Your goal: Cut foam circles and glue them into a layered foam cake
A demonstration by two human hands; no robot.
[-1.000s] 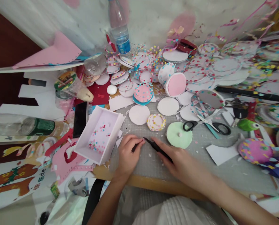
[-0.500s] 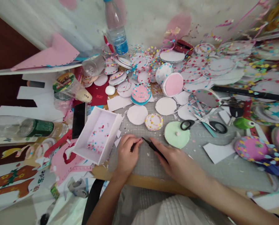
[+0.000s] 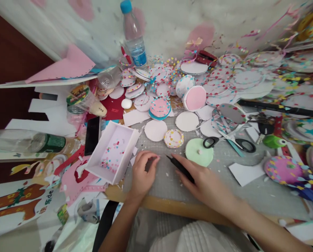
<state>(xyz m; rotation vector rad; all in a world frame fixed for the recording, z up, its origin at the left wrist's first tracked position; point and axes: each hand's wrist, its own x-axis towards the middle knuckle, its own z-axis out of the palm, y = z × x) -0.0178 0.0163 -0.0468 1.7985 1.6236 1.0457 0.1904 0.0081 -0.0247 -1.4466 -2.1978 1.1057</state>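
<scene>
In my right hand (image 3: pixel 198 178) I hold a pair of black tweezers (image 3: pixel 181 168), their pointed tips aimed left at my other hand with a small gap between. The thumb and forefinger of my left hand (image 3: pixel 145 171) are pinched together over the grey cutting mat (image 3: pixel 161 185); what they hold, if anything, is too small to make out. Just beyond the hands lies a small round piece edged with yellow and pink dots (image 3: pixel 173 138). A pale green disc (image 3: pixel 195 154) with a white knob sits near my right hand. Left of me, an open white box (image 3: pixel 132 138) contains small coloured confetti.
Black-handled scissors (image 3: pixel 228 137) lie partly over the green disc. White discs (image 3: pixel 155 130) and decorated round pieces crowd the back. A water bottle (image 3: pixel 134 38) stands by the wall. A phone (image 3: pixel 92 135) rests left of the box, near a lying bottle (image 3: pixel 46 141).
My right hand has drawn the tweezers back to the right, away from my left fingertips. My left hand stays pinched in about the same place. The view has shifted slightly.
</scene>
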